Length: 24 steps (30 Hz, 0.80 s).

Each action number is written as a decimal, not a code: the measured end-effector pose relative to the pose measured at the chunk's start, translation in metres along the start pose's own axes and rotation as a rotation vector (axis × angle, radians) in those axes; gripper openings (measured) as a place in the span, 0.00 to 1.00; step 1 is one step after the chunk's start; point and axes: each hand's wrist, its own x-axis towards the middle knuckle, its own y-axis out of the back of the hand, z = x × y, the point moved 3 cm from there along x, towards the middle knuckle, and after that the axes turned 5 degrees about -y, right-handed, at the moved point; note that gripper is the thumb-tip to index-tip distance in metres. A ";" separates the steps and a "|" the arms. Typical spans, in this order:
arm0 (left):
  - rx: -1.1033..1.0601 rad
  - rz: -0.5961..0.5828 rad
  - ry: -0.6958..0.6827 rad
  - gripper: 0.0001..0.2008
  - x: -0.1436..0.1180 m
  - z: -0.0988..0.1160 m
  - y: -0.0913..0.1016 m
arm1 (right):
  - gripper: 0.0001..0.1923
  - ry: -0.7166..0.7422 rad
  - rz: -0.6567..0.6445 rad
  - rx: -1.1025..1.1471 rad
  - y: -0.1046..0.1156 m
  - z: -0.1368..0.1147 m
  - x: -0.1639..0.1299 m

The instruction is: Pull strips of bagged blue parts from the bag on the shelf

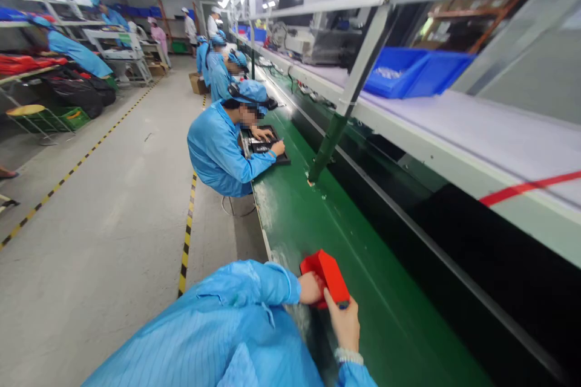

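Observation:
Low over the green bench, an angular, open-sided red box (333, 278) is held up at a tilt. My right hand (345, 321) grips its near end, thumb along the open side; a pale beaded bracelet circles that wrist. My left hand (310, 288) reaches into the open side of the box. Its fingers are mostly hidden inside, so I cannot see whether they hold anything. A small dark piece (344, 304) shows at the near corner of the box, beside my right fingers. What lies inside the box is hidden.
The green bench (295, 217) runs away from me. A co-worker in blue (222, 145) sits along it, hands on a black tray (282, 159). A green-wrapped post (327, 148) supports a shelf (454, 127) at right, holding a blue bin (413, 75). A taped aisle floor (113, 193) lies left.

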 end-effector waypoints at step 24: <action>-0.713 -0.207 0.145 0.10 -0.046 0.001 0.042 | 0.28 -0.094 -0.071 0.504 -0.002 0.048 -0.006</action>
